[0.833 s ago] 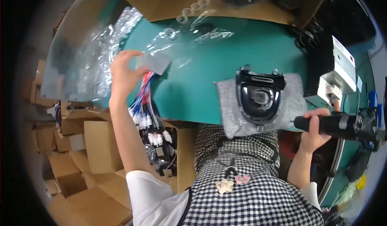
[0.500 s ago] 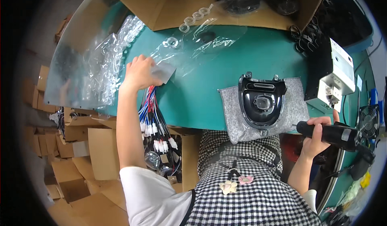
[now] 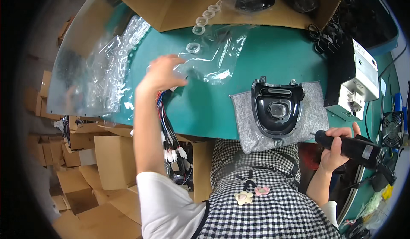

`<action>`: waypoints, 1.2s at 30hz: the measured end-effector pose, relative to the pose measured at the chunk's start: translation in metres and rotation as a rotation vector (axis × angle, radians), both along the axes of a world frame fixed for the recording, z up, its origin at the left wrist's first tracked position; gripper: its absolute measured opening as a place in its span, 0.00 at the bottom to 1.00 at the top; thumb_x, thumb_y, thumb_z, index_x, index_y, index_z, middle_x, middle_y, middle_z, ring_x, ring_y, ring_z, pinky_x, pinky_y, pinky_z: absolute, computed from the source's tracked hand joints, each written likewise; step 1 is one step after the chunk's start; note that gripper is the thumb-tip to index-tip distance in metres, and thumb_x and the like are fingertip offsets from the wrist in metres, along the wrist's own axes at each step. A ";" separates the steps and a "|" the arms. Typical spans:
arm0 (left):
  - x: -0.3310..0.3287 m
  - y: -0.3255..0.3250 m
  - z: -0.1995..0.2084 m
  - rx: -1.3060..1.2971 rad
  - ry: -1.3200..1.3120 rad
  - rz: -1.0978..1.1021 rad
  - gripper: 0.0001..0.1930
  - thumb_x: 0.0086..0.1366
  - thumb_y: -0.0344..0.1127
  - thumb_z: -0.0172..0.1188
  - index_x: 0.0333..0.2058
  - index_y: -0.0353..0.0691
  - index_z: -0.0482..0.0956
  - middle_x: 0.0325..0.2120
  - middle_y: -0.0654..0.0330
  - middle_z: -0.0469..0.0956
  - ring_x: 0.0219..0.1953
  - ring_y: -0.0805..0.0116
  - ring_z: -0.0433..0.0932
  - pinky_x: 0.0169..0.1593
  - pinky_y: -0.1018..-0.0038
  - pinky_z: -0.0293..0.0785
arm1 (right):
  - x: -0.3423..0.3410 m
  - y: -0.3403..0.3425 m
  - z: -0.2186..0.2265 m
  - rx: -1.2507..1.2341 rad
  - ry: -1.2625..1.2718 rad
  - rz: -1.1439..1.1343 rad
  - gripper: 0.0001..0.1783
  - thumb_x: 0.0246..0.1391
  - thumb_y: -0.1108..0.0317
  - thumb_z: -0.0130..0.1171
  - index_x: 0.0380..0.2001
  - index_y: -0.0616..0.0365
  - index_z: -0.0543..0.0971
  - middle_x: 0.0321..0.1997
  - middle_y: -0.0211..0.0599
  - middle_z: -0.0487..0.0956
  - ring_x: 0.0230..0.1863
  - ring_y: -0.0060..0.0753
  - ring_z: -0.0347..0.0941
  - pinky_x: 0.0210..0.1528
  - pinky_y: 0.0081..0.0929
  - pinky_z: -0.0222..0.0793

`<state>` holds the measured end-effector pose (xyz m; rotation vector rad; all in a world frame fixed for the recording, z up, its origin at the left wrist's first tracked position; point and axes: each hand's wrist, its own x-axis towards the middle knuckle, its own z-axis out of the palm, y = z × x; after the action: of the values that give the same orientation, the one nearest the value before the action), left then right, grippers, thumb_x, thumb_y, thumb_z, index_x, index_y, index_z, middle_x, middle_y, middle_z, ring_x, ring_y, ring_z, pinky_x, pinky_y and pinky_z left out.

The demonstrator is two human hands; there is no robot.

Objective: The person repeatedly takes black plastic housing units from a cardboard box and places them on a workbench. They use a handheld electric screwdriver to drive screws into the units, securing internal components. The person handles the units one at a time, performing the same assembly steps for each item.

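My left hand [image 3: 164,73] hovers over the left part of the bench, fingers apart and slightly blurred, with nothing visible in it. Beneath it, a bundle of coloured wires with white connectors [image 3: 171,153] hangs over the bench's front edge. Just beyond its fingertips lies a clear plastic bag [image 3: 222,62]. At the right, my right hand [image 3: 335,149] is wrapped around a black electric screwdriver [image 3: 352,148], its bit pointing left. Left of that tip, a black, rounded plastic housing with a clear lens [image 3: 278,109] rests on a grey felt pad [image 3: 314,106].
A cardboard box [image 3: 179,15] with bagged dark parts stands at the far side, near several small clear rings [image 3: 202,21]. A black-and-white machine [image 3: 356,77] is at the right. More clear plastic [image 3: 115,68] covers the left. Cardboard boxes [image 3: 113,158] crowd the floor.
My left hand has shifted slightly right, its fingers have spread, and the greyish sheet-like piece in it no longer shows. The clear bag lies differently. My right hand stays nearly still with the screwdriver.
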<state>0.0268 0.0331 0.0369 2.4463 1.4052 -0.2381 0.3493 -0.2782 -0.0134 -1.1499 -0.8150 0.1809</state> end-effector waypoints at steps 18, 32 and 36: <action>-0.024 -0.026 0.004 0.212 -0.095 0.036 0.44 0.36 0.35 0.71 0.56 0.41 0.63 0.56 0.44 0.62 0.55 0.46 0.65 0.54 0.64 0.67 | 0.018 0.008 0.003 0.027 0.089 0.021 0.37 0.47 0.73 0.56 0.58 0.72 0.52 0.23 0.41 0.73 0.24 0.30 0.72 0.35 0.25 0.70; -0.024 -0.107 -0.002 0.206 0.037 0.304 0.18 0.48 0.40 0.66 0.35 0.36 0.76 0.30 0.48 0.79 0.37 0.48 0.78 0.40 0.58 0.73 | 0.010 0.003 0.001 0.032 0.020 0.035 0.33 0.49 0.73 0.56 0.56 0.71 0.54 0.24 0.40 0.71 0.27 0.31 0.70 0.35 0.29 0.71; 0.007 -0.086 0.018 0.221 0.151 0.197 0.17 0.47 0.45 0.66 0.29 0.37 0.78 0.30 0.49 0.79 0.36 0.51 0.78 0.39 0.61 0.73 | 0.007 0.004 -0.001 0.021 0.011 0.005 0.34 0.48 0.72 0.56 0.55 0.71 0.55 0.24 0.40 0.71 0.26 0.32 0.70 0.36 0.30 0.70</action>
<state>0.0333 -0.0524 0.0553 2.4807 1.8130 -0.2371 0.3567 -0.2746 -0.0143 -1.1262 -0.8084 0.1828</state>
